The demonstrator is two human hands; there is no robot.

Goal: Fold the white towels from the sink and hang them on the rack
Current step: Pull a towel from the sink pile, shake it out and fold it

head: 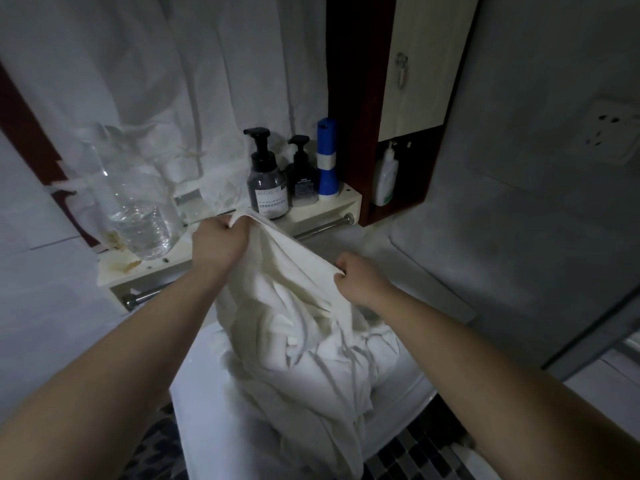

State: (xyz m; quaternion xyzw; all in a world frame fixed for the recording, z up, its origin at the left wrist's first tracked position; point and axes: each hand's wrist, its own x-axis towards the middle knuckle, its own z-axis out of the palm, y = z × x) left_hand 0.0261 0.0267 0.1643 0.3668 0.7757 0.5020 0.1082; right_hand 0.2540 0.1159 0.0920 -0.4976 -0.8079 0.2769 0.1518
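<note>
Dim grey bathroom walls are closing in on the right, and a long white curtain [173, 81] is hanging at the back. Both hands are squeezing tight on one big crumpled white cloth towel [304, 341].

The left hand [216, 244] is bunching a top corner in its curled fingers. The right hand [360, 278] is pinching the same top edge, lower and nearer to the person. The edge is stretching tight between the two grips, slanting down from the left hand to the right hand.

Under the grips the towel is hanging long-ways down and piling up in folds in the white round sink [201, 393].

Just behind the left hand a shiny metal rack bar [325, 226] is running sideways under a cream shelf [156, 268]. The towel corner is sitting in front of the bar, and I cannot tell if it is touching.

Above and behind the grips, on the shelf, two dark pump bottles [267, 178] and a tall blue bottle [327, 157] are standing close together. To the left of the left hand a big clear plastic water bottle [138, 209] is standing. Open room is lying between the right hand and the grey wall.
</note>
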